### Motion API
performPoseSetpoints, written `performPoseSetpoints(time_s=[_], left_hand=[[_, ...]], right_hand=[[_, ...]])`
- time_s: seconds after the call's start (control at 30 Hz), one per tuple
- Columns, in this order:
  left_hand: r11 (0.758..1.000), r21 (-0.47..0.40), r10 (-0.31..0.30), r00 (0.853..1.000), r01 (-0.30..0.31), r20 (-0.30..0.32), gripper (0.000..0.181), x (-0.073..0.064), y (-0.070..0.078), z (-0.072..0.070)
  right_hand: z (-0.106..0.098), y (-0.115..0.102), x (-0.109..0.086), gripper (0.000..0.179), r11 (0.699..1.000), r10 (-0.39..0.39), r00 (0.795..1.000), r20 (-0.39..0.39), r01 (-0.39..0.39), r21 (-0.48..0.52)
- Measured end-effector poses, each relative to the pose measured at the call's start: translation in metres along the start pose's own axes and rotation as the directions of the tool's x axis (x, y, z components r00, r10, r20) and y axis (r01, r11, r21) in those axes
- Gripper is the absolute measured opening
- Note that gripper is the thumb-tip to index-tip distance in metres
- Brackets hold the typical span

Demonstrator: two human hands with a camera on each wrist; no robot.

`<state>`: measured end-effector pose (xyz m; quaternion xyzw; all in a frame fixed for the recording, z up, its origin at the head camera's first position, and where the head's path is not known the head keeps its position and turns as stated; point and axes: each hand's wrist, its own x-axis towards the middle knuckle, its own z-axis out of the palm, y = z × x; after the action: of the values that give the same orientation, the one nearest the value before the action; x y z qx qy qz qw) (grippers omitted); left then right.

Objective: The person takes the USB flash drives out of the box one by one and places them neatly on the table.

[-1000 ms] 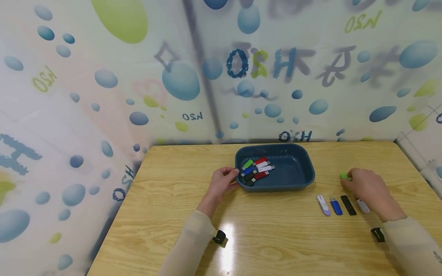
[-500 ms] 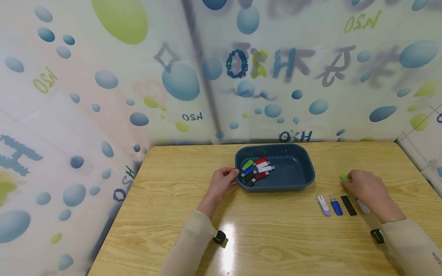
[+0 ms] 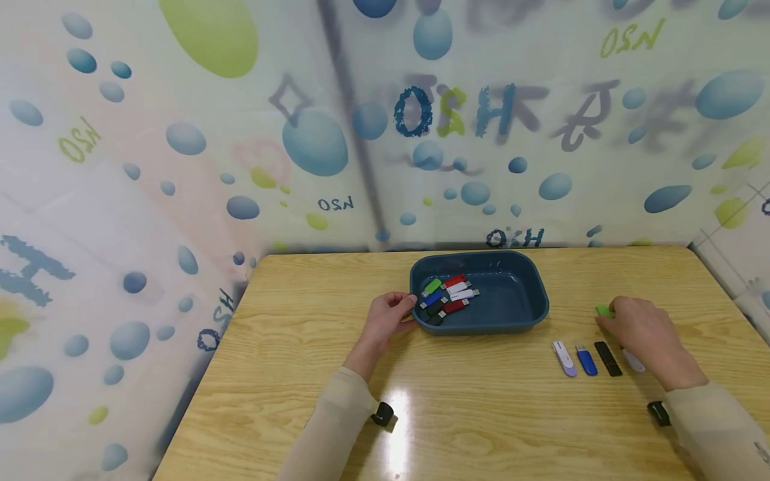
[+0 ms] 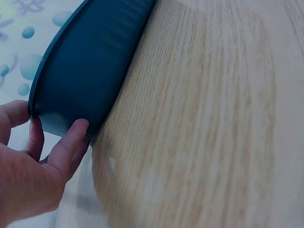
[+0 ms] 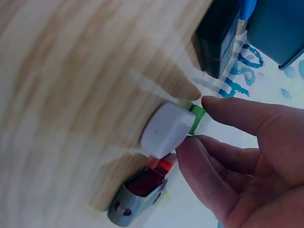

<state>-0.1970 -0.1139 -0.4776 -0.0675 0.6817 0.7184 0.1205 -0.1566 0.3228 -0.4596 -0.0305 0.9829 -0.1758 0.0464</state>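
Note:
My left hand (image 3: pixel 390 312) grips the left end of a dark blue plastic tray (image 3: pixel 505 327), thumb at the rim and fingers against its outer wall (image 4: pixel 71 95). Inside, several USB sticks (image 3: pixel 455 306) in green, red, white, blue and black lie bunched at the left. My right hand (image 3: pixel 644 334) pinches a green USB stick (image 5: pixel 196 118) between thumb and finger, mostly hidden in the head view. A white piece (image 5: pixel 166 130) overlaps it in the right wrist view, with a red USB stick in a silver cover (image 5: pixel 137 190) beside it.
On the wooden table (image 3: pixel 481 414), a white-purple stick (image 3: pixel 564 359), a blue stick (image 3: pixel 586 361) and a black stick (image 3: pixel 608 359) form a row right of the tray. A pale one (image 3: pixel 633 361) shows partly under the right hand. A patterned curtain (image 3: pixel 385 167) hangs behind.
The right hand has shifted very slightly right and down, with the green stick at its fingertips. The left hand and the tray have stayed put.

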Motion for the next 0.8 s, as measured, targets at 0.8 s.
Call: performPoseSetpoints(time_s=[0.8], left_hand=[[1.000, -0.016, -0.018, 1.000, 0.018, -0.015, 0.027, 0.000, 0.002, 0.001]], right_hand=[[-0.013, -0.120, 0.000, 0.026, 0.968, -0.214, 0.933, -0.288, 0.242, 0.063]])
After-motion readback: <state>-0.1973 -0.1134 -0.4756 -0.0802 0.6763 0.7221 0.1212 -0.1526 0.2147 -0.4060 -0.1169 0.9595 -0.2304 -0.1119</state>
